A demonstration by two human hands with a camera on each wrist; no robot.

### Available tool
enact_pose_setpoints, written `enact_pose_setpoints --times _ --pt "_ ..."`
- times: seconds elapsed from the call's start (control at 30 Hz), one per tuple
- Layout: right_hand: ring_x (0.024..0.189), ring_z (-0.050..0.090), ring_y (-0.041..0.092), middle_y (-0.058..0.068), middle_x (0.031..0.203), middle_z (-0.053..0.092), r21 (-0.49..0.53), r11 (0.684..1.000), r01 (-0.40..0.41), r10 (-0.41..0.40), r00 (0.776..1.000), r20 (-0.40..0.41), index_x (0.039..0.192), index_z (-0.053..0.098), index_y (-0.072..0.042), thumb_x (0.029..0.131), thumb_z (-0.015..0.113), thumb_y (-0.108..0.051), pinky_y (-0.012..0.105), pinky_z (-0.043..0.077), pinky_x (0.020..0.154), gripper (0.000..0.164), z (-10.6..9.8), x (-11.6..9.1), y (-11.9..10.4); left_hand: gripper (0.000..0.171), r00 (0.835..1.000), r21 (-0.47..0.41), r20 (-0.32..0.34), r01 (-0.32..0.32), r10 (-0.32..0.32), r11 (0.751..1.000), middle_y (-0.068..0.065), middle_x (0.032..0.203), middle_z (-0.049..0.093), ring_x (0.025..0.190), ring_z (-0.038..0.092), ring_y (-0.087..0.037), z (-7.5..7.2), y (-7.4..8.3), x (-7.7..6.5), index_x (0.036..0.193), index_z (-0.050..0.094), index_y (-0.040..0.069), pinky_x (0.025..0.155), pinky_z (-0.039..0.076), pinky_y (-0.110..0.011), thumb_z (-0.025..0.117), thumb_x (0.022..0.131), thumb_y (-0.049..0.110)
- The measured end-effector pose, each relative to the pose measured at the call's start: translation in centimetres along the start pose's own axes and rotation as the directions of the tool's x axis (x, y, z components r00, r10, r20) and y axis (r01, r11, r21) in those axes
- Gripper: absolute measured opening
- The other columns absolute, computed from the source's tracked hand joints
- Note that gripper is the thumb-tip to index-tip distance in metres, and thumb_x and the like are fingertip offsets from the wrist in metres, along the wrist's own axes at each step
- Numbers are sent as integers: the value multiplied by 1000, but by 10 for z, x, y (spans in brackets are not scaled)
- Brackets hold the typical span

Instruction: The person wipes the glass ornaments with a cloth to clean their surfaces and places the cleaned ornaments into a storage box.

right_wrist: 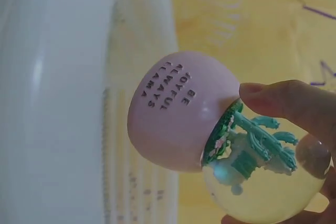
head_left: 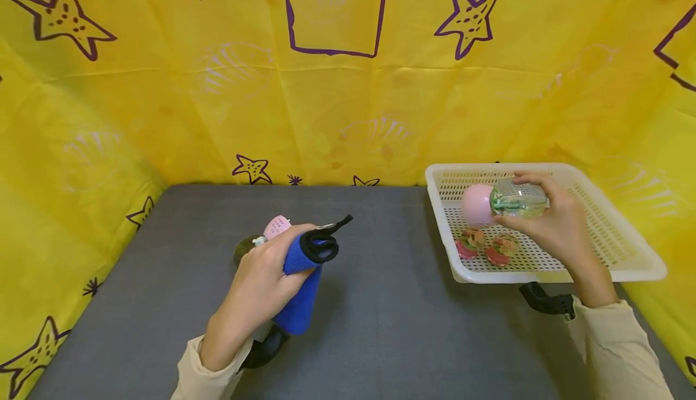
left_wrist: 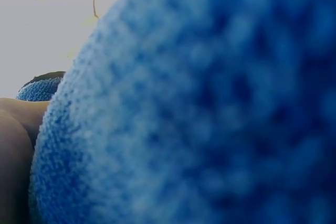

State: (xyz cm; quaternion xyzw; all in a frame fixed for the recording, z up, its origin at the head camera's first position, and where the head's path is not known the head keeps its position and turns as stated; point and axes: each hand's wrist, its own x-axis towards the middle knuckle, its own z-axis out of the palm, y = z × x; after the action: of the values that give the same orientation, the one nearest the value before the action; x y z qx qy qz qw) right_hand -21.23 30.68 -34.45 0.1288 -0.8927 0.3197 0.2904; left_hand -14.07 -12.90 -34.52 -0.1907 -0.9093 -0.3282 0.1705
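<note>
My left hand (head_left: pixel 266 273) grips a rolled blue towel (head_left: pixel 298 303) with black edging and a dark loop. In the left wrist view the fuzzy towel (left_wrist: pixel 173 108) fills most of the picture. My right hand (head_left: pixel 560 219) holds a snow globe (head_left: pixel 478 204) by its clear ball, tipped sideways over the white basket (head_left: pixel 647 267). The right wrist view shows the globe's pink base (right_wrist: pixel 178 114), with raised lettering, and a green cactus (right_wrist: pixel 268 140) inside. Just beyond my left hand, partly hidden by it, are a pink lettered piece (head_left: pixel 277 226) and a dark round thing (head_left: pixel 244 249).
Two small red-and-tan ornaments (head_left: pixel 501 250) lie in the basket, below the snow globe. The basket stands at the right of the grey table (head_left: pixel 380 303). A yellow cloth (head_left: pixel 337 98) with starfish drawings hangs behind and along both sides.
</note>
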Motion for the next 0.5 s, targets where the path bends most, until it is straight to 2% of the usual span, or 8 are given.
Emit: enact_pose_setpoints --times 0.17,0.23,0.3,0.4,0.43,0.5 --pt "106 39 -19 10 131 63 -50 993 -105 109 989 97 119 65 -7 59 93 -5 10 31 83 66 -10 4 15 44 1000 7 -4 0 0 1000 1 104 74 83 69 -15 1 0 0 119 65 25 72 55 -40 79 79 14" --pt "106 43 -10 11 132 62 -74 990 -116 125 983 137 120 64 -7 61 93 -7 10 31 80 66 -15 7 20 44 1000 9 -14 -5 5 1000 0 104 74 82 69 -15 1 0 -1 120 65 25 71 55 -40 79 79 14" --pt "108 49 5 16 131 62 -103 990 -101 118 978 170 120 64 -6 60 94 -7 12 31 80 67 -19 11 25 44 1000 12 -23 -11 11 1000 -1 102 74 81 69 -16 0 0 -1 120 65 24 70 55 -39 79 79 14" --pt "112 52 30 21 129 61 -144 988 -62 93 971 221 120 62 -4 58 94 -6 23 35 86 69 -23 14 36 44 999 15 -37 -18 19 1000 -2 101 74 80 69 -16 -1 -1 0 120 64 23 70 55 -39 79 79 13" --pt "112 51 37 23 129 61 -153 987 -47 83 966 243 119 61 -3 58 93 -6 30 37 89 69 -24 15 40 44 999 16 -38 -16 17 1000 -2 101 74 80 69 -16 -2 -2 0 120 64 22 70 54 -39 79 79 13" --pt "111 52 42 27 127 60 -177 984 -15 67 954 293 120 60 -2 58 93 -5 44 39 87 71 -26 17 48 45 999 17 -40 -9 9 1000 -3 100 74 79 70 -18 -3 -3 0 120 64 21 70 53 -40 79 79 12"
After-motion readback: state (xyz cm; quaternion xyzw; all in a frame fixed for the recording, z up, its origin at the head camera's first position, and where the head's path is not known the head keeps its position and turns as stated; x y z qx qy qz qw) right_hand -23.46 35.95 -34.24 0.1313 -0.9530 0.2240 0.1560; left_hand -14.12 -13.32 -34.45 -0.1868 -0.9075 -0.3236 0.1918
